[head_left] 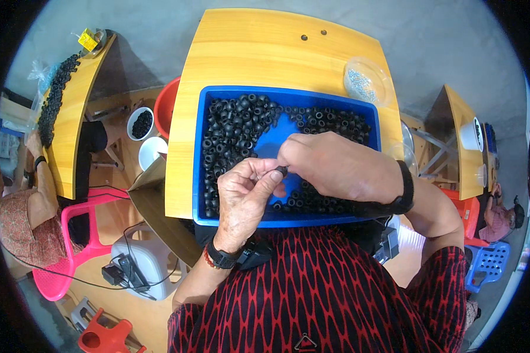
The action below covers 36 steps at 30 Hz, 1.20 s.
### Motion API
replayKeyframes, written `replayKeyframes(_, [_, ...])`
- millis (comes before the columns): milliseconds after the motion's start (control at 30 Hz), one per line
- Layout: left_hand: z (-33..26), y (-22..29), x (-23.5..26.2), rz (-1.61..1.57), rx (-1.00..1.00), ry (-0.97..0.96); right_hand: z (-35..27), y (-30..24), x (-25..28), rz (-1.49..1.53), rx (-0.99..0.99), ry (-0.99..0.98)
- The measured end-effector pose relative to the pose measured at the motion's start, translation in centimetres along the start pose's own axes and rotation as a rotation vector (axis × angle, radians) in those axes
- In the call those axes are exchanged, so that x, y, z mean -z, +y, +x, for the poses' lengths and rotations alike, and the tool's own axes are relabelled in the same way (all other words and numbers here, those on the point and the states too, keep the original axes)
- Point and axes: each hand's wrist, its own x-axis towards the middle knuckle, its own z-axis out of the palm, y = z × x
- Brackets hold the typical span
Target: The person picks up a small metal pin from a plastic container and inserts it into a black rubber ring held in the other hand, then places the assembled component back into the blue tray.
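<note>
Over one blue rectangular plastic tray, I see one small black round part, pinched by the left hand; the right hand is bent inward, its grip I cannot tell.

Rubbery-looking rings (faintly glossy), smooth plastic tray, wood-grain tabletop

Shirt below the grip: black, red lattice of long pointed ovals. Short sleeves matching, lower on either side. Small triangular mark farthest below. Left wrist, under the grip: black strap, reddish bracelet elbow-side. Right wrist, right of the grip: broad black band.
</note>
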Motion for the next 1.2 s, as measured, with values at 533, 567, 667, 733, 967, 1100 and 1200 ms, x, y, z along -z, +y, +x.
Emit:
replayKeyframes(533, [0.1, 0.3, 0.1, -0.205, 0.048, -0.006, -0.4, 1.3, -2.7, 0.488, -0.069, 0.381])
replayKeyframes(567, [0.1, 0.2, 0.2, -0.222, 0.052, -0.006, -0.5, 1.4, -2.6, 0.416, -0.027, 0.397])
replayKeyframes(667, [0.1, 0.4, 0.3, -0.252, 0.066, -0.031, -0.7, 2.0, -3.1, 0.312, 0.050, 0.419])
replayKeyframes(733, [0.1, 0.3, 0.4, -0.246, 0.068, -0.033, -0.7, 2.4, -3.6, 0.281, 0.086, 0.424])
replayKeyframes(967, [-0.1, -0.3, 0.5, -0.109, 0.028, -0.056, -1.2, 2.1, -4.7, 0.263, 0.064, 0.439])
replayKeyframes(1100, [-0.2, -0.3, 0.5, -0.087, -0.050, -0.080, -1.4, 2.7, -3.9, 0.357, 0.089, 0.404])
replayKeyframes(1200, [-0.3, 0.2, 0.4, -0.202, -0.186, 0.050, -1.2, 3.6, -3.7, 0.535, -0.140, 0.440])
